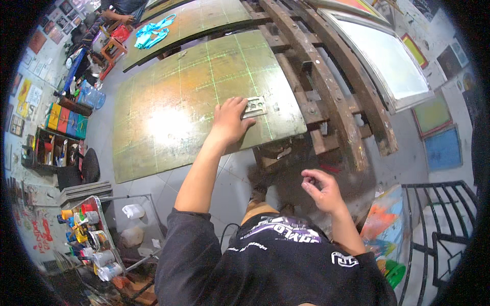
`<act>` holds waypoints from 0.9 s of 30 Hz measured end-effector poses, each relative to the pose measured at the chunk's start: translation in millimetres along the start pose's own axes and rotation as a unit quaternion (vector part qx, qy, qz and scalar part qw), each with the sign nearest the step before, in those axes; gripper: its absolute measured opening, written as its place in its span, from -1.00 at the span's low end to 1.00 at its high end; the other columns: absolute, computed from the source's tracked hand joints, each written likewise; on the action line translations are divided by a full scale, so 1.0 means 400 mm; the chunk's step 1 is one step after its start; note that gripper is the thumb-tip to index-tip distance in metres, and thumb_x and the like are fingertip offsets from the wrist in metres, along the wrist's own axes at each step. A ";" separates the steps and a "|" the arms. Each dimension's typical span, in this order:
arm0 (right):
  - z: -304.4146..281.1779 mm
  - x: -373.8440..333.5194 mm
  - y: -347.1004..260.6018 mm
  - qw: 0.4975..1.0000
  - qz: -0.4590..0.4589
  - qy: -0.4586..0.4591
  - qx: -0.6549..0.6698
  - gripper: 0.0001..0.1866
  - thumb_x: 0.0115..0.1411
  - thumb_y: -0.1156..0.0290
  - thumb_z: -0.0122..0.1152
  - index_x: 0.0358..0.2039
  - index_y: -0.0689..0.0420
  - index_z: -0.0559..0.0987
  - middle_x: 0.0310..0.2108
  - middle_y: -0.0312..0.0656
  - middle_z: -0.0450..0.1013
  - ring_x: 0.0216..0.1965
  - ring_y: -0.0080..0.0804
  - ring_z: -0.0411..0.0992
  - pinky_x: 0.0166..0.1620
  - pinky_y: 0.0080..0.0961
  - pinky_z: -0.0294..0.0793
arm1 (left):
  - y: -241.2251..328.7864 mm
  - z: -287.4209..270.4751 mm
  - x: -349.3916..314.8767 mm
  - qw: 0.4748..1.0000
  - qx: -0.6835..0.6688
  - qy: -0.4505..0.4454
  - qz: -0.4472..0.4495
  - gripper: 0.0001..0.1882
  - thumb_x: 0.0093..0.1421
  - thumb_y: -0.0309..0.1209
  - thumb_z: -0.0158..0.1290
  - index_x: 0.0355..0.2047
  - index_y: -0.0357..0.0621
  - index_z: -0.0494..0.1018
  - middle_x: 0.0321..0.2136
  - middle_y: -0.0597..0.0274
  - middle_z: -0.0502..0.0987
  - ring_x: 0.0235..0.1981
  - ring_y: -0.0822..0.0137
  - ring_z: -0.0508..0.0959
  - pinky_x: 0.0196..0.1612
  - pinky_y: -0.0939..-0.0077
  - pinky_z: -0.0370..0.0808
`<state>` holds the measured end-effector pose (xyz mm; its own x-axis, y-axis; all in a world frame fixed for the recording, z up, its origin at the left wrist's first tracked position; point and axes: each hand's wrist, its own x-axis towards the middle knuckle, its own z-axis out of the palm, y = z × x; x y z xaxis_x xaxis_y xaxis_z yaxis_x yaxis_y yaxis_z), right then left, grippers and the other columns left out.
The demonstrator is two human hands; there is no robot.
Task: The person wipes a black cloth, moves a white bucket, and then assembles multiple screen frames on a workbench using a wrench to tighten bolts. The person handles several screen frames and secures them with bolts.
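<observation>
My left hand [230, 121] reaches over the board's near right part. Its fingers and thumb close around the left end of a flat metal bracket [256, 106] with slots or holes in it, which lies on the board. The board [153, 92] is a large greenish-brown tabletop panel with bright green grid lines and a strong light glare. My right hand [323, 192] hangs in the air past the board's near right edge, with fingers curled toward the thumb. Whether something small sits in its fingertips I cannot make out.
Brown beams [332, 86] run along the board's right side. A second board [196, 20] beyond it carries a blue cloth [153, 33]. Framed screens [383, 56] lean at the right. A cart [130, 229] with paint containers [99, 255] stands lower left. A person [122, 13] is at the far left.
</observation>
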<state>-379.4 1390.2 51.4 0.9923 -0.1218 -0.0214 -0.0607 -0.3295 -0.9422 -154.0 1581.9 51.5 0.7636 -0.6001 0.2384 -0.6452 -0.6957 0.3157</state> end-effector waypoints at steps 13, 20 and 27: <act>-0.077 -0.195 0.112 0.961 0.129 0.210 0.123 -0.74 -0.02 0.40 0.15 -0.28 0.18 0.46 -0.45 -0.29 0.39 -0.37 -0.60 0.31 -0.26 -0.64 0.30 | -0.002 -0.029 0.096 0.957 -0.180 -0.149 -0.173 -0.52 -0.24 -0.37 0.23 -0.30 -0.35 0.38 -0.48 0.11 0.47 -0.47 0.36 0.46 -0.37 0.54 0.39; -0.077 -0.403 0.201 0.877 0.247 0.375 0.173 -0.73 0.00 0.43 0.13 -0.25 0.20 0.44 -0.44 -0.32 0.37 -0.39 -0.66 0.29 -0.29 -0.71 0.29 | 0.106 -0.044 -0.024 0.919 -0.369 -0.057 -0.127 -0.85 -0.05 -0.55 0.05 -0.41 -0.34 0.43 -0.46 0.16 0.46 -0.37 0.40 0.42 -0.26 0.57 0.31; -0.032 -0.456 0.188 0.877 0.173 0.329 0.305 -0.59 0.01 0.50 0.10 -0.10 0.25 0.31 -0.40 -0.29 0.35 -0.35 -0.63 0.31 -0.24 -0.70 0.31 | 0.490 0.171 -0.184 0.770 -0.433 -0.469 -0.002 -0.88 0.00 -0.51 0.02 -0.41 -0.26 0.45 -0.53 0.34 0.46 -0.47 0.60 0.36 -0.38 0.72 0.29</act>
<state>-566.3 1375.7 -11.4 0.6374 -0.6952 -0.3323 -0.0783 0.3705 -0.9255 -338.2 1462.6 33.1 0.1509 -0.9023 -0.4039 -0.0758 -0.4180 0.9053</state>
